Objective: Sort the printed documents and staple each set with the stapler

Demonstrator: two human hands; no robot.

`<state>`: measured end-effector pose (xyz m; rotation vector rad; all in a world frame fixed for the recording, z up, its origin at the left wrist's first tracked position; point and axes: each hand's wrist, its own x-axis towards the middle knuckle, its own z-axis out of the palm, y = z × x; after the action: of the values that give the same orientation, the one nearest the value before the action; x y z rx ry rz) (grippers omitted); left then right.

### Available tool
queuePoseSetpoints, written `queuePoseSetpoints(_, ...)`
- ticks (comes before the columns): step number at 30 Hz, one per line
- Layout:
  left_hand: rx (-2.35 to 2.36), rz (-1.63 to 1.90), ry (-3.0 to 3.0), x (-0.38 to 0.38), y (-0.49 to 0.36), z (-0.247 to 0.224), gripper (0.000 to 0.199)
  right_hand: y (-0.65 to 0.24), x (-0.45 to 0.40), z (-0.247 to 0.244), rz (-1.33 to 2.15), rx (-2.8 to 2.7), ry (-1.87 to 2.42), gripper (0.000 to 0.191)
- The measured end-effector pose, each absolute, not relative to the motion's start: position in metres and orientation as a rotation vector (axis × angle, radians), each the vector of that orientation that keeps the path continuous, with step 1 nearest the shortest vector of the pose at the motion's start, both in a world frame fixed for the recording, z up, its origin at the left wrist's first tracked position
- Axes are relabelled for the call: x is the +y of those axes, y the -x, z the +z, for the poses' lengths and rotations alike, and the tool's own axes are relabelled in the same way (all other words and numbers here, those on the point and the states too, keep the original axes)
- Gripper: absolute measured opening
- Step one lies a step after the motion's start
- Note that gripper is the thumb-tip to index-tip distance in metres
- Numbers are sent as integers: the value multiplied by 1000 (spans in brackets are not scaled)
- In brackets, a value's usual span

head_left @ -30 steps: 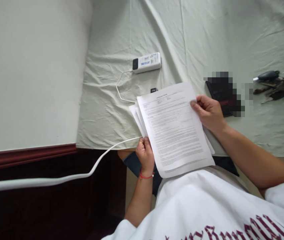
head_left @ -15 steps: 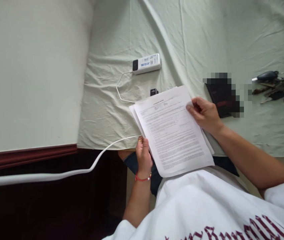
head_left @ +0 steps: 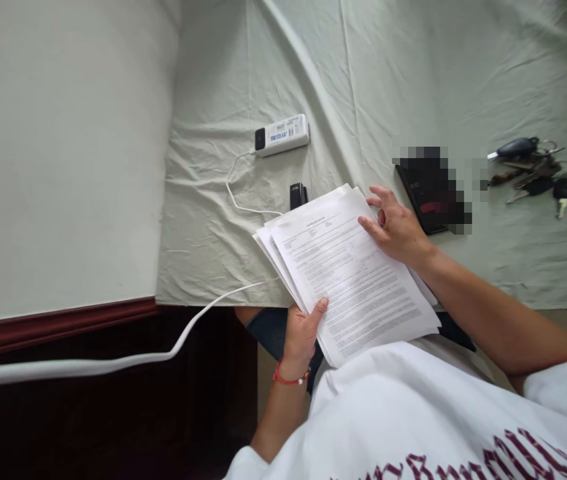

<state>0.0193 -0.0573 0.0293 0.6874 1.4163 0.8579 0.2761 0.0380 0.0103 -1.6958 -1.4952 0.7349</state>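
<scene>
Stack of sheets: held slantwise over the near edge of the table (head_left: pixel 388 87), its upper part above the cloth and its lower part above the lap. The printed top sheet (head_left: pixel 343 267) is not squared with those under it; paler margins are shown at the far and left sides.
Left hand (head_left: pixel 302 333): the left edge of the stack is clamped, thumb on the top sheet; the other fingers are hidden beneath.
Right hand (head_left: pixel 399 232): placed at the far right corner of the stack, fingers apart, one fingertip laid on the printed face. Whether any sheet is pinched there cannot be told.
Black object (head_left: pixel 296 195): set just beyond the far edge of the stack.
White power bank (head_left: pixel 282 135): laid farther in from the near edge, a thin cable (head_left: pixel 230 189) led from its left end towards the stack.
Thick white cable (head_left: pixel 183 337): brought in from the left, its far end seen near the left side of the stack.
Dark flat item (head_left: pixel 423 200): laid right of the right hand, partly masked by pixelation.
Keys (head_left: pixel 533 175): bunched towards the right of the table.
Risk: sheets could be fanned further or dropped lapward if the left grip were loosened; the black object could be nudged, or a cable snagged, if the stack were swung or lowered.
</scene>
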Motion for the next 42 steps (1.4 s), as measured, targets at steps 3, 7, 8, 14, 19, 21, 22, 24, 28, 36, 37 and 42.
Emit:
queuePoseSetpoints(3,1382,925,-587,-61,-23,31,48,-277,38,11,750,-1457,1703,65)
queuePoseSetpoints(7,1321,985,-541,-60,-25,34,48,-276,38,12,744,-1464,1697,68)
queuePoseSetpoints(8,1308,994,-536,-59,-25,35,48,-277,38,14,772,-1469,1698,71)
queuePoseSetpoints(14,1305,976,-475,-55,-24,31,47,-289,43,27,917,-1509,1740,78)
queuePoseSetpoints(19,1255,1010,-489,-56,-24,28,51,-297,42,38,1172,-1449,1646,51)
queuePoseSetpoints(21,1223,991,-522,-57,-24,27,51,-298,37,41,1413,-1347,1528,42)
queuePoseSetpoints(22,1211,972,-540,-57,-24,27,49,-298,34,43,1530,-1288,1479,40)
queuePoseSetpoints(24,1187,945,-576,-58,-23,27,46,-298,26,45,1681,-1190,1422,38)
queuePoseSetpoints(28,1105,961,-628,-57,-17,32,43,-300,8,46,1656,-1072,1363,44)
queuePoseSetpoints(36,1014,982,-800,-40,-5,39,38,-302,-15,38,1461,-964,1250,55)
queuePoseSetpoints(37,1013,991,-826,-36,-3,41,38,-301,-16,39,1482,-972,1255,55)
queuePoseSetpoints(42,991,1070,-1090,-6,4,67,38,-290,-3,77,1264,-1195,1190,46)
